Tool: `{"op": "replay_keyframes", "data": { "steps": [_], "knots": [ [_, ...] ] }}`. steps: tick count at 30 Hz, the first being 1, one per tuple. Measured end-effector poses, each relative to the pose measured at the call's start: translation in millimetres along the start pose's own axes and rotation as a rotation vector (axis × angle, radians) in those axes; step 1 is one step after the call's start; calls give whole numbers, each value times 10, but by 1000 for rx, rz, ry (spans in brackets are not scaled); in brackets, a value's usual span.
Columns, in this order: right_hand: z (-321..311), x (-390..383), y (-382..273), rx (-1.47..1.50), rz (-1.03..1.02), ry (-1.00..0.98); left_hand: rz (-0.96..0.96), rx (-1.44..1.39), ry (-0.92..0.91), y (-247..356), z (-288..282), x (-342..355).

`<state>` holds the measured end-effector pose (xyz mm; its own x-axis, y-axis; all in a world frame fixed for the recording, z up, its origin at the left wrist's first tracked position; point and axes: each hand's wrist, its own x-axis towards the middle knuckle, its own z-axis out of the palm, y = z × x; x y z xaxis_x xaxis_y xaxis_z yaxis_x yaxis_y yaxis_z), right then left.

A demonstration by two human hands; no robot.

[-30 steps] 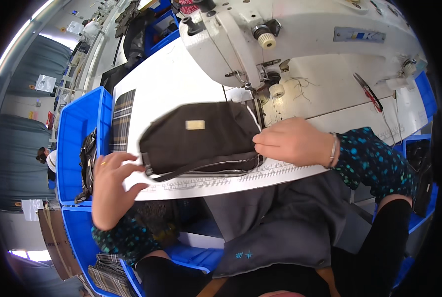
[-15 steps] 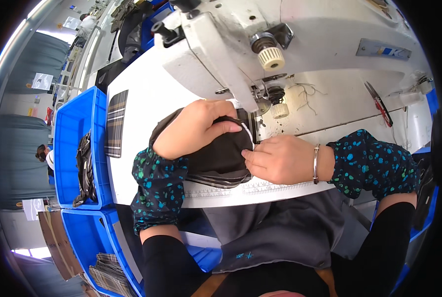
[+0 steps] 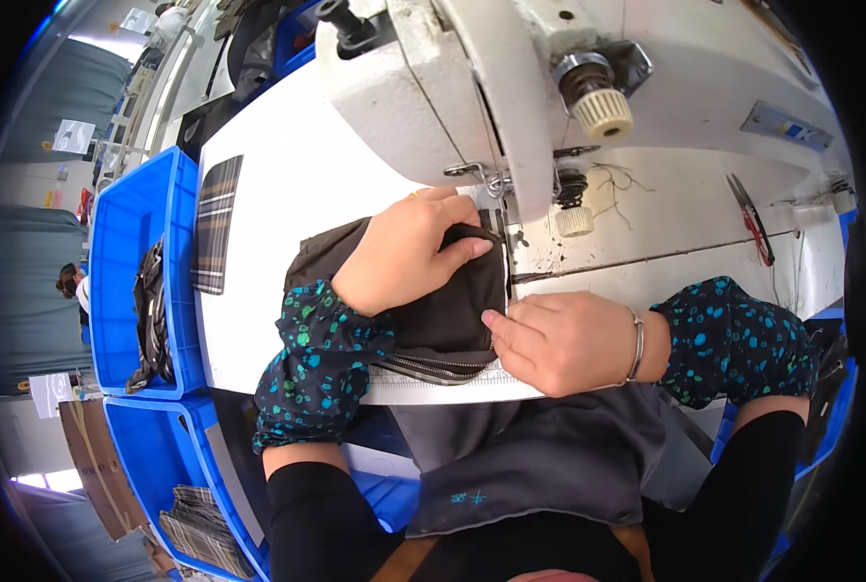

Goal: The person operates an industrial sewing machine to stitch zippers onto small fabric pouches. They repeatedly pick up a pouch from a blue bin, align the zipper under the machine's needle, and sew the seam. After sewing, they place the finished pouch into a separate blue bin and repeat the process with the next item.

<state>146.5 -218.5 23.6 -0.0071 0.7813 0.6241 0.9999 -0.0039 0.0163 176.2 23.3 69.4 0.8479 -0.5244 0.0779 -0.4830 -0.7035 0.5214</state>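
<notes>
Since half a second ago we've barely shifted: our left hand [image 3: 408, 254] still presses flat on the dark pouch [image 3: 423, 301], fingers curled over its top edge, pinching the strap. Our right hand [image 3: 559, 339] lies open, fingertips against the pouch's right edge. Pouch sits on the white table [image 3: 277, 194], long axis left-right, right end under the sewing machine [image 3: 510, 87]. Blue bin [image 3: 132, 272] at left.

Sewing workshop: industrial sewing machine [image 3: 549, 87], blue bins [image 3: 132, 223] holding fabric pieces.
</notes>
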Motion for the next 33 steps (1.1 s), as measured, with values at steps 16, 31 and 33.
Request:
{"op": "replay_keyframes", "data": {
  "steps": [16,31,33],
  "knots": [
    [37,21,83,-151,123,-59,-121,23,93,-64,47,71],
    [-29,22,-61,-243,193,-76,-144,42,121,40,96,31],
    [-26,22,-60,-246,194,-77,-159,50,125,10,107,41]
  ]
}}
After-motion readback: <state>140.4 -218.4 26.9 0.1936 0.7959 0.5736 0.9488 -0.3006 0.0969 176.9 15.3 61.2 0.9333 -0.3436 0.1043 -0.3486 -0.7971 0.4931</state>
